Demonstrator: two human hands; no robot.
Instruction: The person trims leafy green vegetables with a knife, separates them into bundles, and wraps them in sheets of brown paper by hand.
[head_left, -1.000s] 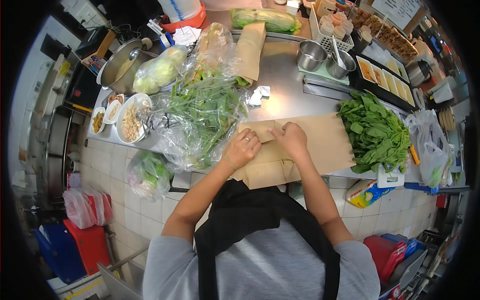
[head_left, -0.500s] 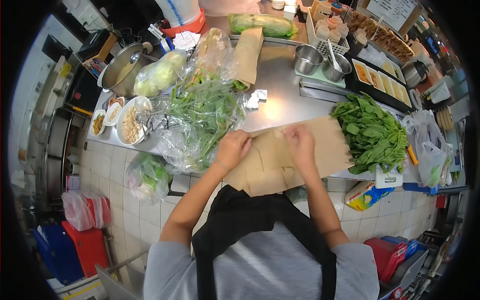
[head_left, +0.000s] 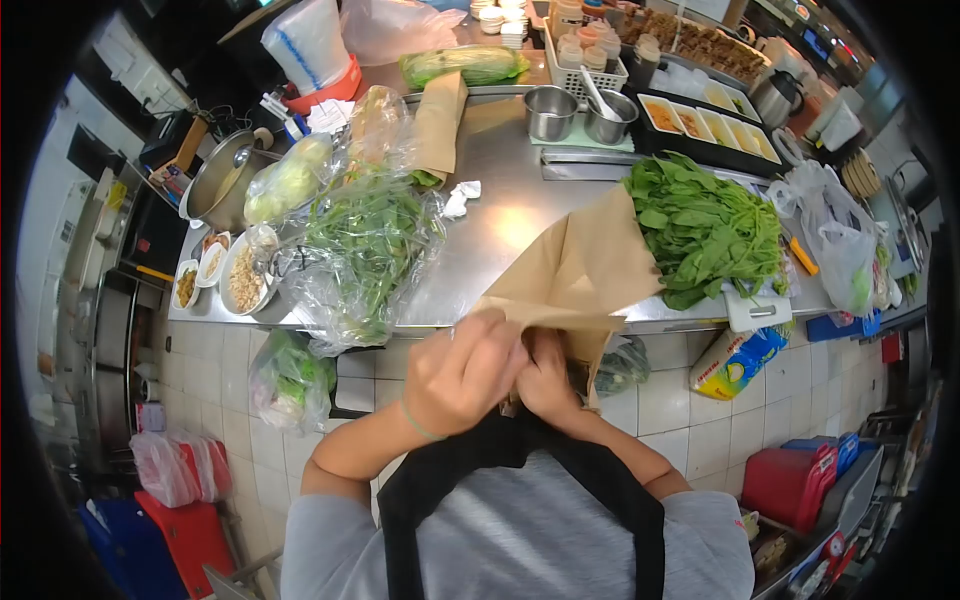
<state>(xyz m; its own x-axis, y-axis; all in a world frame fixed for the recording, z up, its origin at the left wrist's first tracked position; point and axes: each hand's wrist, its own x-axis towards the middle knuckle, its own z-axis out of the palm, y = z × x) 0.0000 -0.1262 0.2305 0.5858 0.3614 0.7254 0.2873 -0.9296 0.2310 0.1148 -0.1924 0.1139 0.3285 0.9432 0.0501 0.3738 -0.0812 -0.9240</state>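
A brown paper bag is held up at the table's front edge, tilted, with its folds opened towards my body. My left hand is closed, its fingers gripping the near edge of the bag. Close beside it, my right hand is closed at the bag's opening, with its fingertips hidden by the paper. The bag's far end reaches a pile of leafy greens on the right. Greens in a clear plastic bag lie to the left.
On the steel table are a bowl of chopped pieces, a large pot, metal containers, a tray of fillings and a white cutting board. A yellow-and-blue sack stands on the floor below.
The paper bag was flat on the table; now it is lifted, opened out and nearer my body. Both hands have moved closer together and towards me. The view has shifted a little.
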